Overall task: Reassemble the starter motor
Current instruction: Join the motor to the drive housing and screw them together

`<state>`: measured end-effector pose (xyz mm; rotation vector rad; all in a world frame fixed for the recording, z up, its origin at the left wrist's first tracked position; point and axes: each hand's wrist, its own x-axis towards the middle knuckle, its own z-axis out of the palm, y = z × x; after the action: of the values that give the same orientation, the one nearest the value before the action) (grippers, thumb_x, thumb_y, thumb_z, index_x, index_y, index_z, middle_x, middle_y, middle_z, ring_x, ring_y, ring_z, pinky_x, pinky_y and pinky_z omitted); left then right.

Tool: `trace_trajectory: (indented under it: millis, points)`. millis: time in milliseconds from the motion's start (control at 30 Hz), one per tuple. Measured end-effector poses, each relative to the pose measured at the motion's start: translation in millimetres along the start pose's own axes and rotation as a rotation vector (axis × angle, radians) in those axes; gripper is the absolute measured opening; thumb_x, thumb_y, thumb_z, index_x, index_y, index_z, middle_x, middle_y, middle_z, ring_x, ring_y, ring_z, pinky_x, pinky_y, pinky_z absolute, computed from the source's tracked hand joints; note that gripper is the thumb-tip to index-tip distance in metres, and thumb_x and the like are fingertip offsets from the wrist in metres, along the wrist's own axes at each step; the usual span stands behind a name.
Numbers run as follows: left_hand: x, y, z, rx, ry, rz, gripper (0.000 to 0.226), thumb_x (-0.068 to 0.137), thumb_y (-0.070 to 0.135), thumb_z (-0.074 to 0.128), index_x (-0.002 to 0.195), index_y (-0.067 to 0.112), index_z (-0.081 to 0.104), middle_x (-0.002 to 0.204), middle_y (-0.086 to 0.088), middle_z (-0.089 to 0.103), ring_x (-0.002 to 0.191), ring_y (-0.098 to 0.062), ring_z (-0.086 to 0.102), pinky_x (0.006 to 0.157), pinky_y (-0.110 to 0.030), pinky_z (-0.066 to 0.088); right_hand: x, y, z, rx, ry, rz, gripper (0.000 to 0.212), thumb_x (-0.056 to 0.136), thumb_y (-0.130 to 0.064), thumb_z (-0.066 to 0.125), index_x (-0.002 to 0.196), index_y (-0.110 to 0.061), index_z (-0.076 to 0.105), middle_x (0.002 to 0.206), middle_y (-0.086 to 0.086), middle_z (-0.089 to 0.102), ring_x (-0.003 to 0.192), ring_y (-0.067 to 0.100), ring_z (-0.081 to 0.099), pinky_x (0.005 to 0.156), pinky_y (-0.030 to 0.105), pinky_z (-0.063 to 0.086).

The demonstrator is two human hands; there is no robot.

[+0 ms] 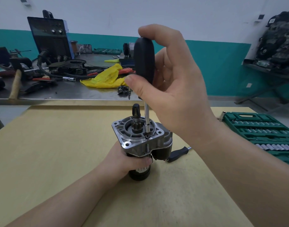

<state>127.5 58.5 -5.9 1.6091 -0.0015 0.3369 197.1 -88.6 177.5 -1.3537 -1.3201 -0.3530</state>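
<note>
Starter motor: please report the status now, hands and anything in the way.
Left hand grips starter motor, upright on table. Right hand holds screwdriver, tip in flange screw. Nothing blocking.

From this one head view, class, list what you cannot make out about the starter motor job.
- Driver tip and fastener: too small where the shaft meets the starter motor housing.
- Motor's lower body: covered by the left hand.
- Driver handle: partly wrapped by the right hand.
- Socket set: cut off by the right edge; sizes unreadable.
- Second driver: partly behind the motor.
</note>
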Motion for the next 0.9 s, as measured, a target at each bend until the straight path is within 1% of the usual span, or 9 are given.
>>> trace_trajectory:
  millis: [67,167,300,400,500,567,700,767,900]
  points:
    - [-0.2,-0.3,0.5,-0.015,0.007,0.005,0.053,0.07,0.028,0.089,0.122,0.036,0.078,0.12,-0.002,0.081,0.114,-0.025,0.077,0.093,-0.037,0.062,1.1,-0.7,-0.5,0.004,0.026,0.012,0.046,0.097,-0.019,0.074,0.136,-0.028,0.051,0.093,-0.014,0.062,0.075,0.016,0.065,0.067,0.029,0.058]
    - [0.0,-3.2,0.2,-0.033,0.014,0.009,0.056,0.072,0.025,0.089,0.126,0.03,0.077,0.121,-0.006,0.08,0.113,-0.031,0.076,0.097,-0.05,0.061,2.1,-0.2,-1.6,0.069,0.015,0.048,0.035,0.104,-0.021,0.063,0.137,-0.027,0.053,0.101,-0.009,0.065,0.075,0.016,0.065,0.07,0.045,0.063]
    - [0.0,-5.7,-1.4,-0.035,0.004,0.003,0.058,0.072,0.027,0.09,0.128,0.029,0.076,0.122,-0.008,0.079,0.115,-0.035,0.075,0.101,-0.057,0.059,0.3,2.1,-3.7,0.122,-0.001,0.075,0.035,0.108,-0.012,0.051,0.142,-0.019,0.052,0.091,0.001,0.066,0.075,0.036,0.066,0.067,0.056,0.06]
    - [-0.9,-5.5,-1.8,-0.023,0.008,0.0,0.057,0.07,0.029,0.092,0.124,0.034,0.078,0.122,-0.005,0.08,0.116,-0.032,0.076,0.1,-0.053,0.06,-1.0,2.2,-2.0,0.103,0.012,0.043,0.037,0.106,-0.009,0.057,0.141,-0.017,0.051,0.091,0.002,0.066,0.065,0.031,0.063,0.064,0.053,0.059]
    - [-0.6,-4.0,-1.0,-0.007,0.021,0.008,0.057,0.068,0.03,0.092,0.122,0.04,0.078,0.122,0.003,0.08,0.115,-0.022,0.077,0.093,-0.036,0.063,-0.9,1.1,-0.5,0.05,0.034,-0.002,0.043,0.101,-0.009,0.066,0.14,-0.018,0.05,0.09,0.004,0.062,0.056,0.024,0.055,0.058,0.037,0.055]
    - [-1.0,-2.3,-0.8,-0.007,0.023,0.006,0.058,0.067,0.031,0.092,0.121,0.044,0.077,0.123,0.005,0.08,0.113,-0.019,0.077,0.091,-0.03,0.063,-0.9,0.5,-0.2,0.038,0.035,-0.014,0.045,0.1,-0.01,0.069,0.138,-0.024,0.05,0.091,0.002,0.062,0.059,0.024,0.057,0.058,0.031,0.052]
    - [-1.3,-2.6,-1.2,-0.029,0.01,0.012,0.057,0.072,0.027,0.091,0.127,0.034,0.076,0.124,-0.004,0.079,0.116,-0.03,0.076,0.098,-0.048,0.061,-0.2,0.9,-1.2,0.084,0.013,0.038,0.037,0.105,-0.014,0.06,0.138,-0.025,0.052,0.103,-0.006,0.067,0.08,0.022,0.066,0.072,0.044,0.063]
    - [-1.0,-3.9,-1.5,-0.031,0.006,0.017,0.059,0.073,0.026,0.091,0.129,0.031,0.075,0.126,-0.006,0.079,0.117,-0.033,0.075,0.102,-0.054,0.06,0.0,2.0,-2.6,0.135,0.013,0.09,0.035,0.107,-0.011,0.052,0.139,-0.025,0.052,0.105,-0.005,0.069,0.087,0.03,0.069,0.076,0.052,0.063]
    - [-1.0,-2.5,-1.1,-0.006,0.017,0.006,0.058,0.072,0.031,0.091,0.127,0.04,0.076,0.125,0.001,0.079,0.117,-0.024,0.076,0.095,-0.039,0.063,0.3,2.4,-3.3,0.15,0.025,0.119,0.037,0.106,-0.006,0.051,0.138,-0.025,0.051,0.103,-0.006,0.068,0.084,0.036,0.07,0.075,0.049,0.065]
